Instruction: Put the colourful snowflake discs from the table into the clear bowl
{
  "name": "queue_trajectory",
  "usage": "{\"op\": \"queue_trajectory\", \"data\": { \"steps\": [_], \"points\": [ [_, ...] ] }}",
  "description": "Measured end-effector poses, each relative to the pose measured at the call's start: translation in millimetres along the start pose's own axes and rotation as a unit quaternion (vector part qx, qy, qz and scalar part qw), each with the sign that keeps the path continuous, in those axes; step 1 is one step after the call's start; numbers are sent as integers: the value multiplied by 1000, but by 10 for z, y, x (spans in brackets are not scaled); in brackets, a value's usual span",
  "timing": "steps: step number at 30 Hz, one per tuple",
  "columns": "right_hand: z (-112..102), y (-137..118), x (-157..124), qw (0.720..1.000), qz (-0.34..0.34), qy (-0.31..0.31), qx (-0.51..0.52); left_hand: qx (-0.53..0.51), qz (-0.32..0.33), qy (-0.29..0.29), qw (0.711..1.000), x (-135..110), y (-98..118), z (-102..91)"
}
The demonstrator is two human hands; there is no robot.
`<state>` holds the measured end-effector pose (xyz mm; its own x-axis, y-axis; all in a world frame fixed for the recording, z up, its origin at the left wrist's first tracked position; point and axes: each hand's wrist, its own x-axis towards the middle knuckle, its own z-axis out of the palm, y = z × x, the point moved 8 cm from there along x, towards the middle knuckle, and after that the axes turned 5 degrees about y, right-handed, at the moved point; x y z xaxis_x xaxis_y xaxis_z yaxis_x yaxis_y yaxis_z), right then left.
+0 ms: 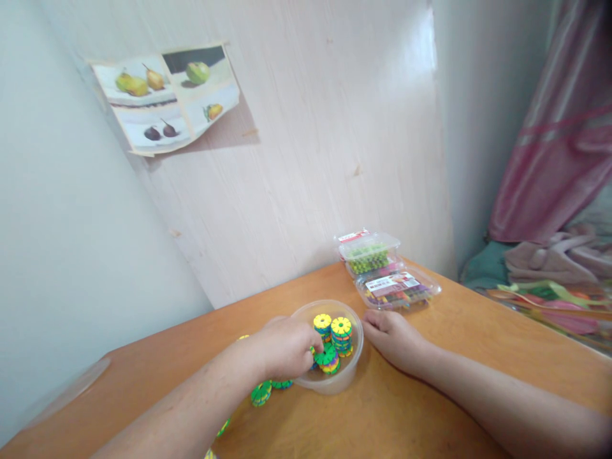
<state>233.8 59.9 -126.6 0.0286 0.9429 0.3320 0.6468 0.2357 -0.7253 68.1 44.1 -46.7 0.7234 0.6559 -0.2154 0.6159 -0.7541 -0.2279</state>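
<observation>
A clear round plastic bowl point(351, 370) sits on the orange wooden table point(430, 395). Inside it stand stacks of coloured toy discs point(340, 335), yellow, green and blue. My left hand point(284, 347) reaches over the bowl's left rim, its fingers curled round a green disc stack point(329, 359) inside. My right hand point(389, 335) rests on the table against the bowl's right side, fingers curled together, with nothing visible in them. More loose discs point(262, 393) lie on the table under my left wrist.
Two clear lidded boxes point(387, 274) of coloured pieces stand behind the bowl near the wall. A fruit picture point(167, 95) hangs on the wall. A clear lid point(71, 389) lies at the table's left edge. Pink curtain and cloths are at right.
</observation>
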Motion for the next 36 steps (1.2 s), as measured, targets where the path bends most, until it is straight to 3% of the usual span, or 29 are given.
{"op": "queue_trajectory", "data": {
  "steps": [11, 16, 23, 30, 36],
  "points": [
    [8, 25, 3, 1000, 0, 3, 1, -14, 11, 5, 1000, 61, 43, 17],
    [-1, 9, 8, 1000, 1, 4, 0, -16, 7, 10, 1000, 27, 56, -67],
    [5, 12, 0, 1000, -10, -3, 0, -35, -94, 44, 994, -293, -258, -251],
    [-2, 21, -13, 1000, -19, -4, -7, -61, -179, 48, 981, -700, -582, -136],
    [-7, 17, -21, 1000, -25, -12, -15, -70, -189, 19, 979, -759, -640, 93]
  ]
}}
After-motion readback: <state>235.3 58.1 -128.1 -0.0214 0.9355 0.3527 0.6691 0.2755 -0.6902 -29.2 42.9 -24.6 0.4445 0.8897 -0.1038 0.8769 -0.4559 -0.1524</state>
